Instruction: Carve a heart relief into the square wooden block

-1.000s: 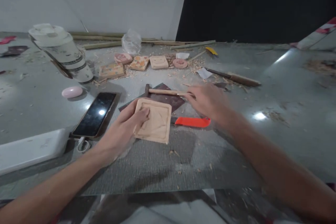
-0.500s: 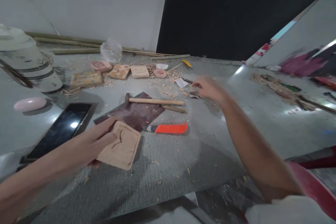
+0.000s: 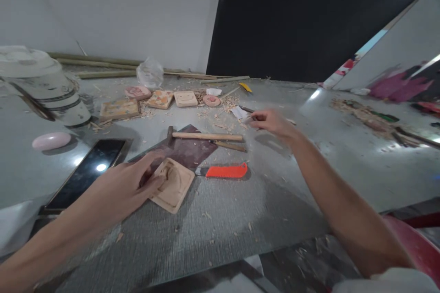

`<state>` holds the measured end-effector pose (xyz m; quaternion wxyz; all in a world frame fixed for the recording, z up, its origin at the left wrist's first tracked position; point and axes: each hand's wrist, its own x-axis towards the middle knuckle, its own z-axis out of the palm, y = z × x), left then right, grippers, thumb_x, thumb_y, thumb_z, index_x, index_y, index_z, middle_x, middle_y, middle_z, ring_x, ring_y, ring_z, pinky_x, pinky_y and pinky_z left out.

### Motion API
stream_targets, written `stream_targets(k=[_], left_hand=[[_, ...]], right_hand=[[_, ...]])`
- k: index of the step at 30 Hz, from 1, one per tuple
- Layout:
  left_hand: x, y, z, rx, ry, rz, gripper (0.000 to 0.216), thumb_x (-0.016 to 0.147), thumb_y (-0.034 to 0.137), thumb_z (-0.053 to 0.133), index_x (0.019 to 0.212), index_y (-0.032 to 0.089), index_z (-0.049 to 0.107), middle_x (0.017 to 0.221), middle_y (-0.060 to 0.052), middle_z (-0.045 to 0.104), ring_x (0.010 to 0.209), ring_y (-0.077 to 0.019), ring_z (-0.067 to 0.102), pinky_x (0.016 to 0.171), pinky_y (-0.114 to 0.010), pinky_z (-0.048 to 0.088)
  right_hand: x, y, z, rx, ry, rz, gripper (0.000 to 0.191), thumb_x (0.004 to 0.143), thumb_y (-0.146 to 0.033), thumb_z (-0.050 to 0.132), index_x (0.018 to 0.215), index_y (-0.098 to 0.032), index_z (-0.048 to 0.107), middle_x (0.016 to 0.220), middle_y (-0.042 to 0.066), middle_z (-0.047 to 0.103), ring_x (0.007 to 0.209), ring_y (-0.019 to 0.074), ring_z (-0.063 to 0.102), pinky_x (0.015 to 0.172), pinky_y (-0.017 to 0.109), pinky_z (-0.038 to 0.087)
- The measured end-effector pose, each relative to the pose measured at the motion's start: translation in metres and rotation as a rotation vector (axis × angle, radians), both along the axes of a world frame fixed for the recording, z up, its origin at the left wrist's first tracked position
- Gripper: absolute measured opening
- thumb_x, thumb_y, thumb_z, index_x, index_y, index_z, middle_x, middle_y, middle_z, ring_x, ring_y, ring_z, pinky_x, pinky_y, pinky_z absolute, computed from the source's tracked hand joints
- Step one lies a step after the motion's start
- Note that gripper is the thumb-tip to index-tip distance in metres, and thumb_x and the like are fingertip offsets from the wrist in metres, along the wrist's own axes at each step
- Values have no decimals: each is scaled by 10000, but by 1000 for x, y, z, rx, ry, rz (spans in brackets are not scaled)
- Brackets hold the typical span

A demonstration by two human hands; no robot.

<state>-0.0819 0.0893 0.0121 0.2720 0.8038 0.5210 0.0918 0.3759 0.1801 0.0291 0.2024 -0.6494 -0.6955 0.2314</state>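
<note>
My left hand [image 3: 125,188] grips the left edge of a pale carved wooden tile [image 3: 174,185], its thumb pressing the recessed face. The tile lies on the grey mat, partly over a dark brown sheet [image 3: 189,151]. My right hand [image 3: 271,122] reaches far across the table with its fingers closed round a slim tool [image 3: 246,110]. The tool's dark blade pokes out to the left, beside a white paper scrap [image 3: 238,112]. A wooden-handled hammer [image 3: 206,136], a small chisel [image 3: 229,146] and an orange-handled knife [image 3: 226,171] lie between the hands.
A phone [image 3: 87,171] lies at the left beside a pink oval [image 3: 51,140] and a tipped stack of white cups [image 3: 44,84]. Several carved tiles [image 3: 161,99], shavings, a plastic bag [image 3: 150,73] and bamboo sticks [image 3: 103,61] line the back. A red seat [image 3: 414,242] shows at the lower right.
My right hand left the hammer handle, moved back and right, and closed on the slim tool. My left hand turned the carved tile at an angle. The view swung right.
</note>
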Motion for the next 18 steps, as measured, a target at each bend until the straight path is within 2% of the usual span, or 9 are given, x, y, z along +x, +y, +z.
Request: stream_targets(k=[2,6,8,10,12,13,15,18], left_hand=[[0,1,-4,49,79,7,518,1076,611,455,1390,260,672,852,-76,801,686,-291,726,614,-356,431],[3,-3,-3,129,142,10,554,1098,624,430,1493,292,632,848,-88,806,710,-322,746,634,-360,392],[5,-7,2,148,150,7,522,1098,634,431,1423,303,671,804,-87,793,683,-329,735,607,-351,350],[7,-11,8,163,141,16,458,1089,623,453,1306,313,711,767,-77,774,633,-317,704,582,-338,309],[7,-13,11,174,146,41,416,1075,600,479,1250,308,718,773,-81,769,606,-311,682,577,-330,291],[7,-14,12,175,156,60,408,1065,587,493,1253,303,716,787,-89,772,605,-315,680,580,-328,291],[6,-13,11,157,166,85,409,1046,574,517,1273,294,711,807,-105,777,615,-330,683,589,-329,295],[4,-10,7,132,147,83,426,1030,591,529,1263,284,708,797,-117,767,626,-353,681,592,-336,294]], right_hand=[[-20,-12,7,-33,159,68,351,912,-463,786,1183,-240,801,1164,77,819,1031,257,757,853,366,598],[-62,-33,16,-80,369,146,445,874,-459,798,1258,-245,728,1129,81,801,987,227,742,836,360,593],[-80,-41,20,-99,417,181,423,838,-439,830,1192,-238,716,1052,49,782,912,197,714,780,331,559],[-96,-47,25,-127,436,234,320,816,-419,842,1039,-231,712,954,16,756,821,173,674,716,308,513],[-109,-53,29,-172,434,299,190,873,-391,786,895,-227,693,915,19,762,815,175,681,716,307,502],[-115,-55,30,-187,440,334,168,902,-366,751,850,-229,669,960,31,786,869,181,706,758,310,517],[-125,-60,32,-216,461,404,168,936,-315,687,811,-236,609,1027,45,813,929,188,740,820,323,540],[-135,-62,27,-209,470,479,221,944,-290,658,786,-251,508,883,0,747,795,160,680,747,313,504]])
